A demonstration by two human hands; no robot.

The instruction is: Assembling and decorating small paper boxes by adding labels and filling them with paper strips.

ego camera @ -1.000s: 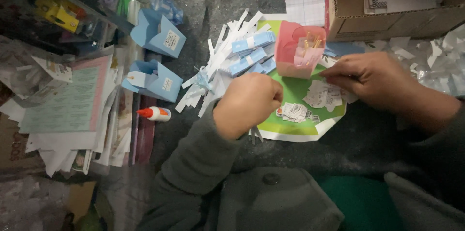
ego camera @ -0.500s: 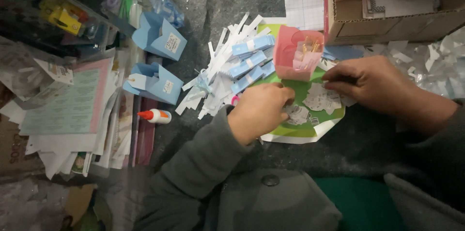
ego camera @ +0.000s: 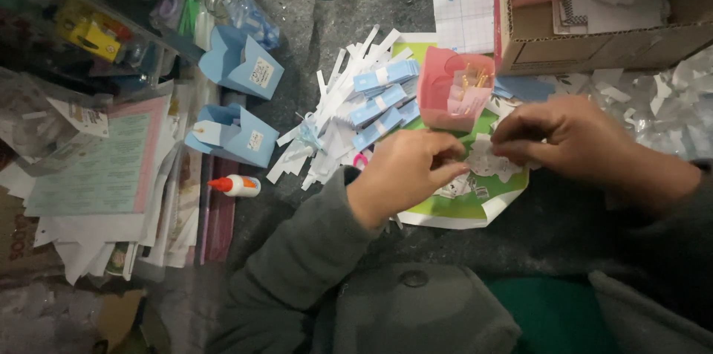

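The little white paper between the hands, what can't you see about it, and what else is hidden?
Head view:
- White paper piece: its print is too small, and the left hand and right hand fingers cover its edges.
- Pink box: contents blurred.
- Cardboard box: cut off by the top edge.
- Green sheet: partly under hands and scraps.

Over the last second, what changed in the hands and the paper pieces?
The left hand slid right, off the pile of blue and white strips, toward the right hand. Both now pinch a small white paper cutout over the green sheet. The pink box, glue bottle and blue boxes stayed put.
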